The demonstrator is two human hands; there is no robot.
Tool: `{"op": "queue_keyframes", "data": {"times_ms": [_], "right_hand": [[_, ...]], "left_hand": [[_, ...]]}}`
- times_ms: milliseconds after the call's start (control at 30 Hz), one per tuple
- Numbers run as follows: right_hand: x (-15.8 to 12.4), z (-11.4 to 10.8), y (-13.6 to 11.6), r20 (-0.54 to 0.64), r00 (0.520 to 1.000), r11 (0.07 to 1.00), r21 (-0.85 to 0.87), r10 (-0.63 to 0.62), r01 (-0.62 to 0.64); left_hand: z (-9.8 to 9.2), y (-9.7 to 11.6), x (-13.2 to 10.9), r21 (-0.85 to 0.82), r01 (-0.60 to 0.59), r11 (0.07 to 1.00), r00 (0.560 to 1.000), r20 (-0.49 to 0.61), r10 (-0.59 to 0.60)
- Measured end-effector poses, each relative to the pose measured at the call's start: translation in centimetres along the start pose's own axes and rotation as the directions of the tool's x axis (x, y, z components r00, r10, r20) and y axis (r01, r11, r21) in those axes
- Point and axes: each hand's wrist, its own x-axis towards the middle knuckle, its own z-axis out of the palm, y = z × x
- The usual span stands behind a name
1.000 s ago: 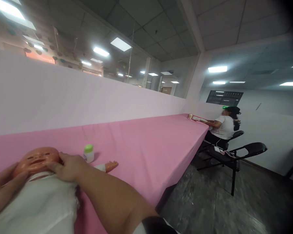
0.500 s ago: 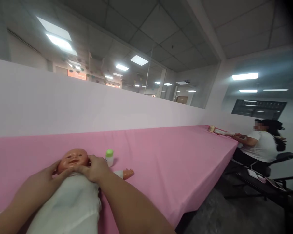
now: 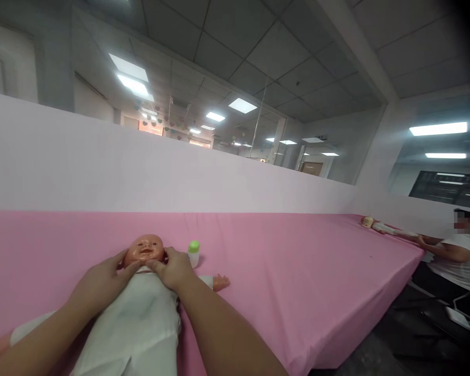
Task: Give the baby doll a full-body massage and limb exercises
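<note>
A baby doll (image 3: pixel 141 313) in a white cloth garment lies on its back, its face turned up towards me. My left hand (image 3: pixel 104 279) is curled around one side of its head, with the thumb under the chin. From the other side my right hand (image 3: pixel 175 269) cups the head in the same way, its thumb nearly meeting the left one at the doll's neck. The fingertips behind the head are hidden. One doll arm sticks out past my right wrist. Beside my right hand stands a small white bottle with a green cap (image 3: pixel 194 254).
A pink cloth (image 3: pixel 282 282) covers the long table, which runs along a white wall (image 3: pixel 160 172) with glass above. At the far right a person in a white shirt (image 3: pixel 452 250) reaches towards another doll (image 3: pixel 387 228) on the table. A dark chair is at the lower right.
The view has swung to the left, so the doll, bottle and other person appear further right. Both hands keep their hold at the doll's head.
</note>
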Motion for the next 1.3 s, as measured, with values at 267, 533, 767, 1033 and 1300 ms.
{"op": "queue_keyframes", "data": {"times_ms": [267, 533, 767, 1033, 1300], "right_hand": [[0.3, 0.4, 0.5, -0.042, 0.998, 0.998, 0.020, -0.055, 0.056], [0.1, 0.7, 0.3, -0.043, 0.998, 0.997, 0.070, -0.035, 0.038], [-0.3, 1.1, 0.3, -0.038, 0.999, 0.995, 0.102, 0.010, -0.006], [-0.2, 1.2, 0.3, -0.055, 0.997, 0.987, 0.147, -0.053, 0.060], [0.0, 1.2, 0.1, -0.023, 0.993, 0.954, 0.278, -0.113, 0.115]], "left_hand": [[0.3, -0.9, 0.0, -0.085, 0.056, 0.995, 0.998, -0.022, -0.058], [-0.5, 0.4, -1.2, -0.128, 0.046, 0.991, 0.998, 0.048, -0.041], [-0.3, 0.3, -1.3, -0.079, 0.025, 0.997, 0.999, 0.025, -0.024], [-0.3, -0.3, -1.4, -0.095, 0.015, 0.995, 1.000, 0.011, -0.014], [-0.1, -1.2, -1.2, -0.135, 0.007, 0.991, 1.000, -0.019, -0.010]]}}
